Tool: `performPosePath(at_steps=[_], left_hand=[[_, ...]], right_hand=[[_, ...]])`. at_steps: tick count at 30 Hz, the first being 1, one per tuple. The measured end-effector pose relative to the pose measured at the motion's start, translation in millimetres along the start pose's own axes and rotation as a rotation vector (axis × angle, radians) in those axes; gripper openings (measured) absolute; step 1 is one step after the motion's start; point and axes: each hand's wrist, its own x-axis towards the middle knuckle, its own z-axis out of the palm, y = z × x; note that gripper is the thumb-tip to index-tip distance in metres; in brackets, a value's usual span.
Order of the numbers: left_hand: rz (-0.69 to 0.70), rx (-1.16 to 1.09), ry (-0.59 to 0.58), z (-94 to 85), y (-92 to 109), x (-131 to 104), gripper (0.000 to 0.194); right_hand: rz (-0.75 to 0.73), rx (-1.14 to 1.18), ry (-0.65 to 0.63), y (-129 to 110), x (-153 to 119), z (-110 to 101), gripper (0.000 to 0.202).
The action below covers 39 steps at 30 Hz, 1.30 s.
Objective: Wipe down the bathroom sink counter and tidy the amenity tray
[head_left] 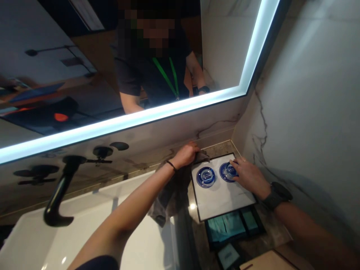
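Marble counter, lower right; the left hand pinches a grey cloth, partly arm-hidden. The right hand's curled fingers grip a clear, blue-based glass, partly covered.

I count two glasses on two round blue coasters, one white tray near the worktop's back right corner, one grey cloth, one basin, one black spout.
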Motion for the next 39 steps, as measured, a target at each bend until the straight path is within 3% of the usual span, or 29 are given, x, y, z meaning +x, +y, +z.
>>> performPosePath(at_steps=[4, 7, 10, 13, 18, 23, 31, 35, 39], left_hand=[[0.182, -0.187, -0.225, 45.2, 23, 46, 0.043], [0.297, -0.279, -0.424, 69.2, 32, 69, 0.042], [0.388, -0.320, -0.594, 85.0, 34, 77, 0.040], [0.448, -0.337, -0.668, 89.8, 29, 80, 0.039], [0.467, -0.377, -0.653, 77.1, 20, 85, 0.037], [0.446, -0.281, -0.715, 75.6, 33, 82, 0.025], [0.580, 0.097, -0.549, 76.0, 59, 81, 0.013], [0.580, 0.166, -0.520, 68.6, 54, 76, 0.014], [0.514, 0.193, -0.497, 59.1, 34, 71, 0.014]], right_hand=[[0.011, -0.015, -0.033, -1, 0, -2, 0.061], [0.019, -0.017, -0.033, -2, -2, -4, 0.061], [0.037, -0.011, -0.033, -4, -4, -6, 0.060], [0.051, -0.002, -0.038, -6, -6, -7, 0.059], [0.051, -0.009, -0.017, -6, -8, -5, 0.059], [0.050, -0.017, 0.019, -6, -10, -3, 0.059], [0.074, -0.017, -0.022, -7, -10, -5, 0.058], [0.082, -0.005, -0.036, -8, -10, -7, 0.060], [0.076, -0.009, -0.028, -9, -10, -8, 0.059]])
